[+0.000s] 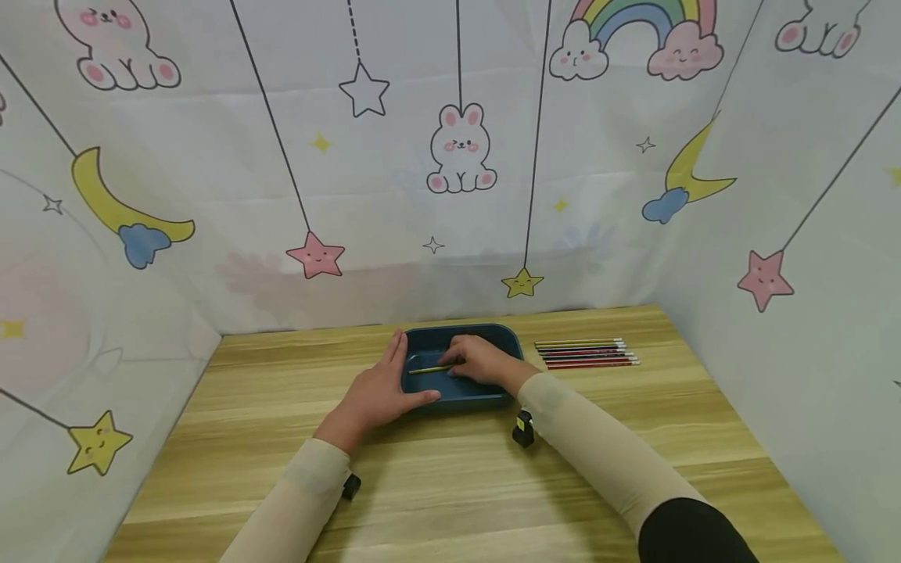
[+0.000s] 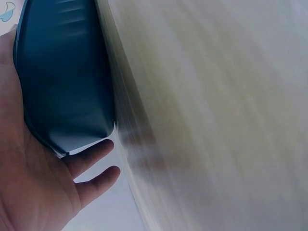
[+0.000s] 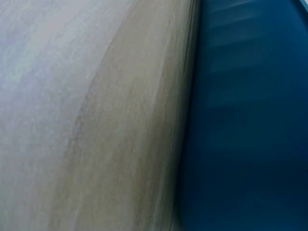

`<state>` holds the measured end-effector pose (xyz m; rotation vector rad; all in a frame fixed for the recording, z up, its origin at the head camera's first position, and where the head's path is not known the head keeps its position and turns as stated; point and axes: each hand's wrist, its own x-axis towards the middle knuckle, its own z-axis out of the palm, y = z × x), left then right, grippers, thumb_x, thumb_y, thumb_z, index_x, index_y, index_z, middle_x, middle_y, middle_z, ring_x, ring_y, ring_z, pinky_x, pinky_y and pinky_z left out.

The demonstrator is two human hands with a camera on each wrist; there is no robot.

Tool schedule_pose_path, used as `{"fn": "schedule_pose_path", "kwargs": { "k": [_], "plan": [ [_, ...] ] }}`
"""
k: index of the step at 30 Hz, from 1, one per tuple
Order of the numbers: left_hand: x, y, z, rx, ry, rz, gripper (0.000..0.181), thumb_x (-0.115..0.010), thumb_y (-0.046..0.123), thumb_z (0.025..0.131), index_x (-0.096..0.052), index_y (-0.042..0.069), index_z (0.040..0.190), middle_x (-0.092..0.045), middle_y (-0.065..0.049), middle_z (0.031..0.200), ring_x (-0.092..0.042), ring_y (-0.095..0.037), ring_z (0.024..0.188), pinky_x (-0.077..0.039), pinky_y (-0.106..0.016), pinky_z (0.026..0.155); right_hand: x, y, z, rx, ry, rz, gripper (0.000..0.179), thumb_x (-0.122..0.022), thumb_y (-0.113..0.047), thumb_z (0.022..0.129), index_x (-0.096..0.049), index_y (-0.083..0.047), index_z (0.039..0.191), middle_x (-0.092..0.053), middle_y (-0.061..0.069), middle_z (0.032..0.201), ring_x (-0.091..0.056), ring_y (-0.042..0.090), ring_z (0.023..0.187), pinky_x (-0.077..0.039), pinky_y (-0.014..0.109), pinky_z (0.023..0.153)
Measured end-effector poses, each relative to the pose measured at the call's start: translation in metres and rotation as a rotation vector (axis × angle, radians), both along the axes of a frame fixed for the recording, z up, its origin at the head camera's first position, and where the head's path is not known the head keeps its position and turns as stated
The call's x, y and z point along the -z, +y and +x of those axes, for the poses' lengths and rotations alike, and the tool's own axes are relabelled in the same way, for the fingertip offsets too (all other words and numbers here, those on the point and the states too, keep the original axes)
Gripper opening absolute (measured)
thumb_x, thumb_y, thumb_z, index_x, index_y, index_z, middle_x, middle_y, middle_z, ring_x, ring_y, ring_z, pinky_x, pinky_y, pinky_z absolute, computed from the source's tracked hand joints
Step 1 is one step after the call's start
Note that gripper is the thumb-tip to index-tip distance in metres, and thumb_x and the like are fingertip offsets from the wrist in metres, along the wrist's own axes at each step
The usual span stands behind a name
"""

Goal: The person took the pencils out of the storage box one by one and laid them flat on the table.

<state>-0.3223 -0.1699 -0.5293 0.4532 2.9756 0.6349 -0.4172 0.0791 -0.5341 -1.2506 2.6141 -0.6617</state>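
Observation:
A dark blue rectangular tray (image 1: 468,403) stands on the wooden table. Its left end is touched by my left hand (image 1: 378,391), with straight fingers along the end and the thumb at the near rim. The left wrist view shows that palm and spread fingers against the tray's outer wall (image 2: 62,72). Inside the tray, my right hand (image 1: 486,363) pinches a yellowish pencil (image 1: 425,371), which lies roughly level across the tray's floor. In the right wrist view only the tray's side (image 3: 245,125) and the tabletop appear; the right hand is out of sight there.
Several pencils (image 1: 586,354) with white ends lie side by side right of the tray, in yellowish, dark and red colours. The wooden table (image 1: 436,485) reaches back to a printed cloth wall (image 1: 394,297), with cloth on both sides too.

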Motion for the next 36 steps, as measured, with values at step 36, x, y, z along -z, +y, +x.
{"fn": "schedule_pose_path", "kwargs": {
  "k": [36],
  "plan": [
    [-0.0008,-0.0002,0.0013,-0.003,-0.004,-0.004,0.133,-0.060,0.091,0.092,-0.004,0.007,0.178,0.002,-0.011,0.186,-0.077,-0.038,0.106,-0.061,-0.048,0.077,-0.0052,0.0053,-0.0035,-0.033,-0.090,-0.113,0.022,-0.075,-0.006,0.104,-0.087,-0.010,0.122,-0.075,0.000,0.104,-0.065,0.008,0.090,-0.056,0.027,0.080]
  ]
}}
